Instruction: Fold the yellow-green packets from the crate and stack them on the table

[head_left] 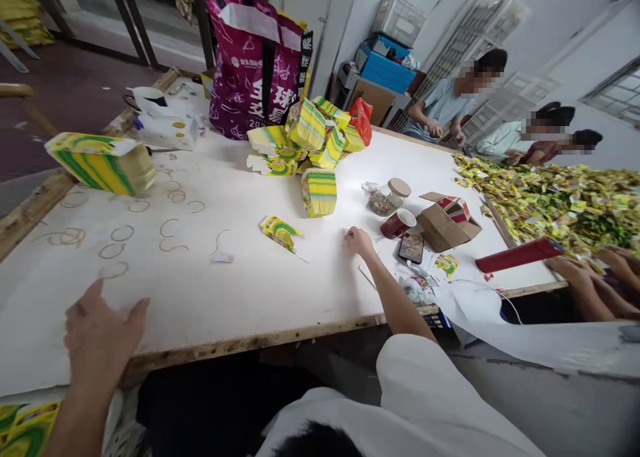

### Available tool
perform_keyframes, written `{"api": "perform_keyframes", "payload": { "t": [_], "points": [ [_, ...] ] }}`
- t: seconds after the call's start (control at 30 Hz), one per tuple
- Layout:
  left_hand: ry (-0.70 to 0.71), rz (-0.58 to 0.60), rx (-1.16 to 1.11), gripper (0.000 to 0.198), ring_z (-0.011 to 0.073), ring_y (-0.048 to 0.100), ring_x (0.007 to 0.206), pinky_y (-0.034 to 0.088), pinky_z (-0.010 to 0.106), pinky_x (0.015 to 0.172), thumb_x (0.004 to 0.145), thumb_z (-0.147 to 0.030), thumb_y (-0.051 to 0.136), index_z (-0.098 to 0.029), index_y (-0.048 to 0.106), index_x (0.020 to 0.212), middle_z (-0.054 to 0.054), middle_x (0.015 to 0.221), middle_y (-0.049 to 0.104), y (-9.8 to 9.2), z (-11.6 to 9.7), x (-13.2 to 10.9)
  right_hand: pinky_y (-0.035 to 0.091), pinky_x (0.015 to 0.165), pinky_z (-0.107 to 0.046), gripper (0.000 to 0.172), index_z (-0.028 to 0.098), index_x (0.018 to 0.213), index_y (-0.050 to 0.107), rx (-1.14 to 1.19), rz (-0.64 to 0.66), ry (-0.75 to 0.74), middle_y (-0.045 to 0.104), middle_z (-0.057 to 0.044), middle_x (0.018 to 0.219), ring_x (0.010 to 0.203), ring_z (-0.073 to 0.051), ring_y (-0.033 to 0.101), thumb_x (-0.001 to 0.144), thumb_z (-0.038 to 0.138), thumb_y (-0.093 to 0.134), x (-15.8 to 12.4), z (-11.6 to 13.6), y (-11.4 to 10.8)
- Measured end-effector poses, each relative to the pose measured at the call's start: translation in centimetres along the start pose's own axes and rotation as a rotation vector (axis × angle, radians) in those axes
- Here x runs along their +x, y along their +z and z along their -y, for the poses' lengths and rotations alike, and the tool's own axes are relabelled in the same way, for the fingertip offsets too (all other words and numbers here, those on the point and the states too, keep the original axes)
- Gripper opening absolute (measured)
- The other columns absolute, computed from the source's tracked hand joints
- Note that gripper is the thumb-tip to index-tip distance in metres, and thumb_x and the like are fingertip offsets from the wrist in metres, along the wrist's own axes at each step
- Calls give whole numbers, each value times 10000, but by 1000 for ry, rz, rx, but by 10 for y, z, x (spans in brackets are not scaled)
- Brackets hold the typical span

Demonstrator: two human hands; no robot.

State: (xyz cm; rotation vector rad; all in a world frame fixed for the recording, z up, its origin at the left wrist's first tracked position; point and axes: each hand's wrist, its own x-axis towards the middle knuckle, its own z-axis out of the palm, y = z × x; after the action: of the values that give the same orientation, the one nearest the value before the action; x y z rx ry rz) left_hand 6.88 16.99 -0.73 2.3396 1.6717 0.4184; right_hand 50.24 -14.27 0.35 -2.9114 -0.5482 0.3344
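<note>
My left hand is over the table's near left side, thumb and fingers apart and nothing in it. Just beyond its fingertips lies a rubber band, one of several loose ones scattered there. My right hand is at the middle of the white table, its fingers closed together; whatever they may hold is too small to make out. Between the hands lies a flat yellow-and-green printed card sleeve. Farther back stands a bundle of such sleeves, and a larger stack rests at the left edge.
A heap of bundles sits before a purple bag. Right of my right hand are a jar, a red mug, a phone, a cardboard box and a red bar. Other people work beside a pile of packets.
</note>
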Motion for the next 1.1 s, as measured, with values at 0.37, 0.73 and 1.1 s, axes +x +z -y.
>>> {"api": "perform_keyframes", "payload": {
  "t": [0.37,0.73,1.1],
  "points": [
    [21,92,99,1142,484,260,1445,255,559,1161,760,-603,666,82,147,1512,385,1539,240,16,-6,-21,510,925,-376,285,180,1215,574,157,87,-641,693,-121,1131,1043,-219,664,946,256,516,-48,138,-10],
    [53,52,185,1241,526,149,1469,157,597,1165,691,-746,647,69,203,1515,411,1557,141,44,6,3,141,1190,-605,909,-22,1541,211,44,60,-879,222,-351,1581,1498,-426,200,930,573,526,-93,301,129],
    [-29,-209,-47,813,403,244,1481,255,496,1171,948,-498,386,29,177,1531,328,1582,217,41,1,99,185,1220,-504,595,109,1557,229,374,60,-936,255,-194,1626,1525,-253,205,1021,329,364,-41,435,129]
  ]
}}
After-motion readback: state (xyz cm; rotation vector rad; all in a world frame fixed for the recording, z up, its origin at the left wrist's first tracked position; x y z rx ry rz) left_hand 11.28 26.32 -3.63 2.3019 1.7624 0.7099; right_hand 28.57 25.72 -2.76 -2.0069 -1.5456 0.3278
